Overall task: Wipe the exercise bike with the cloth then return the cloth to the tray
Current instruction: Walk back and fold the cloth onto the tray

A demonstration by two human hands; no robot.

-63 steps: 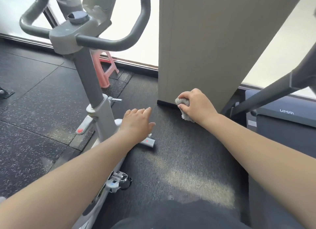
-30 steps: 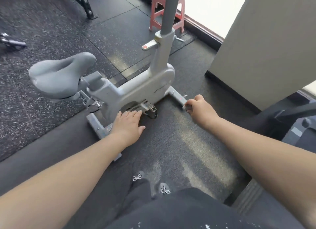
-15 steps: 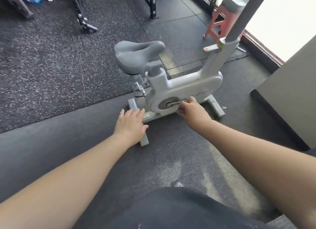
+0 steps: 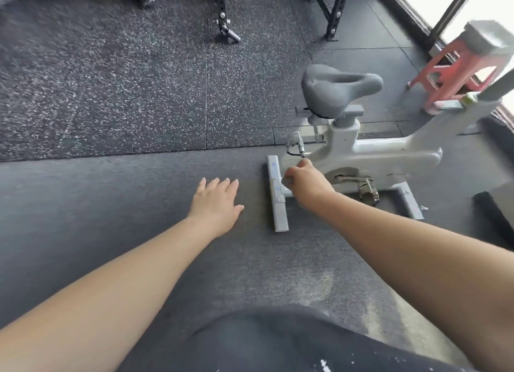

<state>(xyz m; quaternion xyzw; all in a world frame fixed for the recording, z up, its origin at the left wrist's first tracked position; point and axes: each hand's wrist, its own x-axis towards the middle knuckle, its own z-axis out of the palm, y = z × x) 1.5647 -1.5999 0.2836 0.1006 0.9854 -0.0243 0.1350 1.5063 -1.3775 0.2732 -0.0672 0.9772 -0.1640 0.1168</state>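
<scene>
Smooth grey bike frame (image 4: 383,154); speckled rubbery floor (image 4: 125,93).

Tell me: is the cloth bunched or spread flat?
Bunched: only a grey edge of the cloth shows under the curled right hand at the bike's rear base bar.

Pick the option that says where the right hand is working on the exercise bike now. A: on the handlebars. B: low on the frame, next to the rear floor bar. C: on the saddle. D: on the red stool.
B: the right hand, its grip closed around the cloth, sits low on the exercise bike frame beside the rear floor bar, well below the saddle.
</scene>
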